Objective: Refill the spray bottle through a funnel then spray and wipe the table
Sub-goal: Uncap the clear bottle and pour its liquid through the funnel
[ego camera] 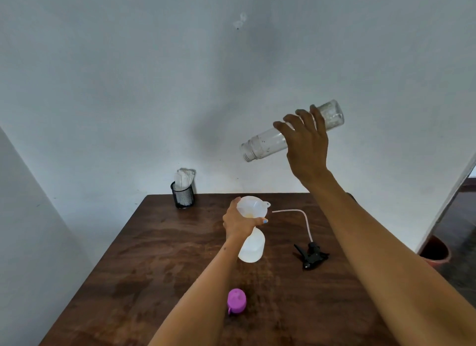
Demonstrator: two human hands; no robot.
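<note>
A translucent white spray bottle [252, 247] stands on the brown wooden table [159, 263] with a white funnel [253, 206] set in its neck. My left hand [238, 220] grips the bottle's neck just under the funnel. My right hand [306, 142] holds a clear plastic water bottle [265, 144] high above the funnel, tilted with its open mouth down and to the left; it looks empty. The black spray head [311, 255] with its thin dip tube [301, 216] lies on the table to the right of the spray bottle.
A purple cap [236, 301] lies near the table's front. A black mesh cup [183, 195] holding white cloth or paper stands at the table's back left, against the wall. A reddish pot [435, 250] sits on the floor at right.
</note>
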